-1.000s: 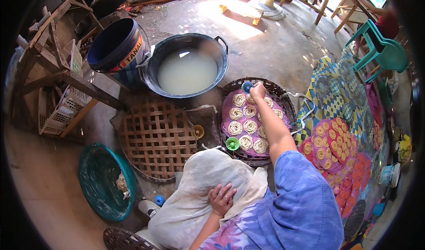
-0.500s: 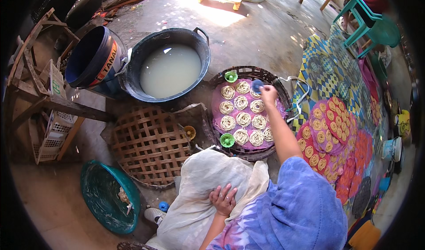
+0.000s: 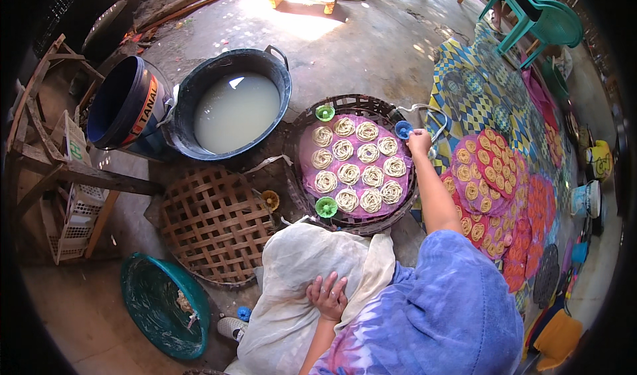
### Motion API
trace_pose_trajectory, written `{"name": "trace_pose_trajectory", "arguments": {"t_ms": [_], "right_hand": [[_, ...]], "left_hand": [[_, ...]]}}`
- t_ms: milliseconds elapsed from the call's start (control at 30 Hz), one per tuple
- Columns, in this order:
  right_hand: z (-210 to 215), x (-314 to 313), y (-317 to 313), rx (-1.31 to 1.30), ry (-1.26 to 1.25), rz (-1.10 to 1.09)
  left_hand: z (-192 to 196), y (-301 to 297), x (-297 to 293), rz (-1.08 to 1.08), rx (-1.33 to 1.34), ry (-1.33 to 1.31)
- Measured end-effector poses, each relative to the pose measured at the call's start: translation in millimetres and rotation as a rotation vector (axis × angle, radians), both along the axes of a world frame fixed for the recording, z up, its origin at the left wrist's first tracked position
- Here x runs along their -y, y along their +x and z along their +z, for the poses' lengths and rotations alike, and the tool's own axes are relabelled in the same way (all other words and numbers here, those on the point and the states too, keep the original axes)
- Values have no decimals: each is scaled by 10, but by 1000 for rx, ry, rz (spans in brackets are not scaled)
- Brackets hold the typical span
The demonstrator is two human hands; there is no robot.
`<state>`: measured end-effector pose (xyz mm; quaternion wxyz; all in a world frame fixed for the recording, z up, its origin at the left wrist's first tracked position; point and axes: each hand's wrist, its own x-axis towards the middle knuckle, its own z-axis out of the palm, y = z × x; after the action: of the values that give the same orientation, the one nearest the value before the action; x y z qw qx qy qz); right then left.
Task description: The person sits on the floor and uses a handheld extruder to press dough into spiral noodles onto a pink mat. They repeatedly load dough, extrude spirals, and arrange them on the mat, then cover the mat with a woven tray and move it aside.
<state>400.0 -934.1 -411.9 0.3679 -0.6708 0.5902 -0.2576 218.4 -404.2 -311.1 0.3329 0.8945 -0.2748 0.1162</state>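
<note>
The right hand (image 3: 418, 141) has swung from over the middle of the tray a moment ago out to its right rim, carrying the small blue plastic cup (image 3: 403, 130) with it; the left hand has stayed where it was. The cup now sits at the fingertips on their left side, just above the edge of the round dark woven basket tray (image 3: 300, 133), and the fingers are drawn together on it in a pinch.

The tray is lined with a purple cloth (image 3: 307, 162) on which pale coiled noodle nests (image 3: 361, 163) lie in rows. Two small green cups (image 3: 325, 113) stand on the tray, one at the top rim, one at the lower rim.

The left hand (image 3: 327, 295) lies flat on a bulging cream cloth bundle (image 3: 292, 269) below the tray, fingers slightly spread and pressed into the fabric.

To the left of the tray stands a wide black tub of cloudy liquid (image 3: 235, 109), with a dark blue bucket (image 3: 119, 109) touching it. An open lattice bamboo tray (image 3: 215, 225) lies below them and a teal basin (image 3: 162, 308) lower still. More noodle nests on red and purple cloths (image 3: 491, 176) spread to the right.
</note>
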Motion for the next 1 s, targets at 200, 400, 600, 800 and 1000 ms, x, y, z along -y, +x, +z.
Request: {"name": "trace_pose_trajectory", "arguments": {"t_ms": [200, 400, 600, 800, 1000], "right_hand": [[-169, -114, 278, -81, -66, 43], [28, -274, 412, -253, -128, 51], [451, -517, 208, -180, -318, 204], [1061, -2355, 524, 182, -240, 854], [1194, -4678, 1009, 126, -541, 1775]], "left_hand": [[3, 7, 1, -2, -13, -17], [38, 11, -1, 10, -17, -15], [92, 50, -2, -7, -23, -51], [162, 65, -20, -1, -28, -114], [176, 62, -67, -4, -23, -110]]}}
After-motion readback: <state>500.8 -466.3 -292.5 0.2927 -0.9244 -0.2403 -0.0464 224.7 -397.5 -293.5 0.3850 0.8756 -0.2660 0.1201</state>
